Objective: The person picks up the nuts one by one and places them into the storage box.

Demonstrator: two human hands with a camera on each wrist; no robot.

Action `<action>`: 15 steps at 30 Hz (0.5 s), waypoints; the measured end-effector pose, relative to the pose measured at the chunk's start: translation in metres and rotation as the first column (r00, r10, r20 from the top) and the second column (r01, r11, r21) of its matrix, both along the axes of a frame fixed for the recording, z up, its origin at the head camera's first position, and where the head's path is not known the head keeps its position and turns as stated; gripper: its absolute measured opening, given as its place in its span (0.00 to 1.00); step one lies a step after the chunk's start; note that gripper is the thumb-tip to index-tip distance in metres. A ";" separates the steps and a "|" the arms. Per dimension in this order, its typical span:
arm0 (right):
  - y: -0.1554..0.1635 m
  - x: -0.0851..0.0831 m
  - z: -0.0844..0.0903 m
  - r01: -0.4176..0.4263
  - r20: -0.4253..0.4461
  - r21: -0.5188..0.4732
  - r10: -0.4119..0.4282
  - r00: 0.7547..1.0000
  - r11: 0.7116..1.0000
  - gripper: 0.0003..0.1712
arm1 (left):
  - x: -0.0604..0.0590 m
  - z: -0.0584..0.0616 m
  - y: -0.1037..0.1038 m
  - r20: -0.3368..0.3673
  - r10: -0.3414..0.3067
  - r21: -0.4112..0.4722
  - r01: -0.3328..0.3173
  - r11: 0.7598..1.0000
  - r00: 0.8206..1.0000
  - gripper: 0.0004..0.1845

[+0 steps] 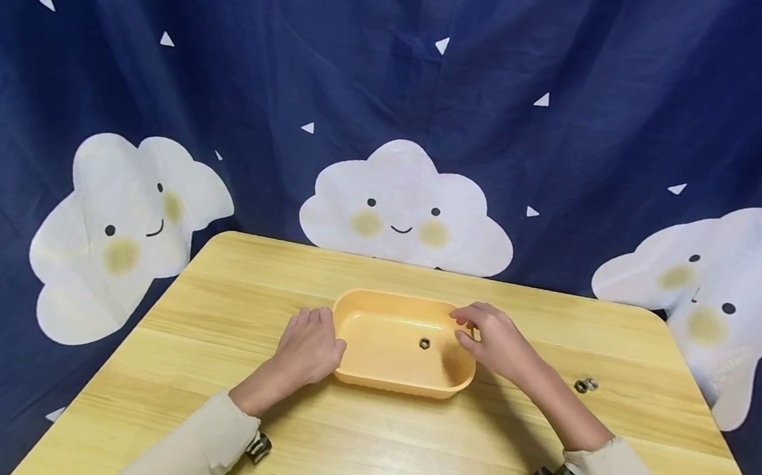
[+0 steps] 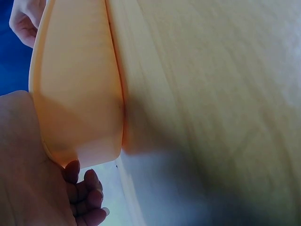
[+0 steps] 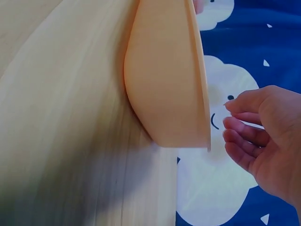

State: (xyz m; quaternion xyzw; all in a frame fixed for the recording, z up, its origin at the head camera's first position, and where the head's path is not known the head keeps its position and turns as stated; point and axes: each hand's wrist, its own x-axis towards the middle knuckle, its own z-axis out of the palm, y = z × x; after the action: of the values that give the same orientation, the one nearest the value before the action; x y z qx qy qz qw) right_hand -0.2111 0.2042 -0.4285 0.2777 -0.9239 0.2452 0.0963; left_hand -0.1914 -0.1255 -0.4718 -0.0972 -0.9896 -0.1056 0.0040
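A shallow orange plastic tray sits at the middle of the wooden table, with one small metal nut lying in it. My left hand rests on the table against the tray's left end, fingers loosely curled and holding nothing. In the left wrist view the palm touches the tray at its rim. My right hand hovers over the tray's right rim. In the right wrist view that hand has relaxed, slightly bent fingers, is empty, and stays just clear of the tray.
Two more small nuts lie together on the table to the right of my right forearm. A dark blue curtain with white smiling clouds hangs behind the table's far edge.
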 end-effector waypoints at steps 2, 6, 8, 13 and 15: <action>0.004 0.002 0.000 0.010 -0.008 -0.017 -0.010 1.000 1.000 0.15 | 0.000 0.000 0.000 0.000 0.001 0.001 -0.001 1.000 1.000 0.14; 0.012 0.007 0.001 0.038 -0.005 -0.035 -0.039 0.999 0.999 0.14 | 0.000 -0.001 0.000 0.006 0.002 0.006 -0.002 1.000 1.000 0.14; 0.016 0.009 0.001 0.055 0.005 -0.034 -0.055 0.998 0.998 0.13 | 0.000 -0.001 0.000 0.005 0.001 0.007 -0.001 1.000 1.000 0.14; 0.029 0.013 0.000 0.083 0.021 -0.031 -0.083 0.996 0.996 0.13 | 0.000 -0.001 0.000 0.002 -0.002 0.014 0.002 1.000 1.000 0.13; 0.034 0.014 -0.001 0.090 0.019 -0.031 -0.090 0.996 0.995 0.14 | 0.000 -0.001 0.000 -0.001 -0.001 0.018 0.001 1.000 1.000 0.13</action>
State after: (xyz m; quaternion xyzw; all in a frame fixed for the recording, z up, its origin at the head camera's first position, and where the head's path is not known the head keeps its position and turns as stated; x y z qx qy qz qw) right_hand -0.1972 0.2383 -0.4292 0.2321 -0.9323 0.2575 0.1035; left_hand -0.1919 -0.1252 -0.4730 -0.0977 -0.9886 -0.1143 0.0054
